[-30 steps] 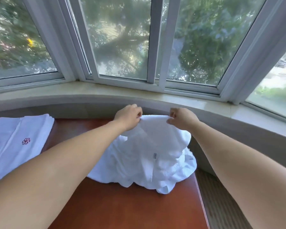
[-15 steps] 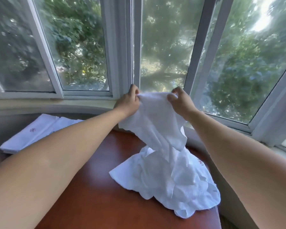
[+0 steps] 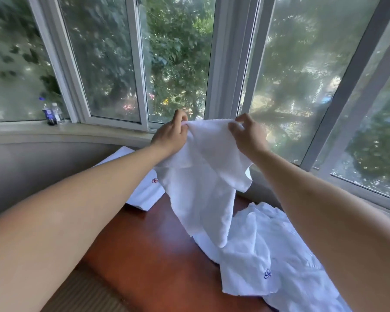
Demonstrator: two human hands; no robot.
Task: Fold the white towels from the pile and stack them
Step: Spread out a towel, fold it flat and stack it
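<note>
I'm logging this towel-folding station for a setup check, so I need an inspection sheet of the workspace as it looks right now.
Surface: reddish-brown wooden table, glossy, set against a curved bay window.
Job's things: lifted white towel held up by its top edge, lower end hanging to the pile of unfolded towels on the table's right; folded towels with a red flower emblem at the far left.
Clutter: two small bottles on the windowsill.
Grippers: left hand and right hand each pinch a top corner of the lifted towel.
Cables: nothing seen.
Surroundings: white-framed windows, trees outside.
</note>
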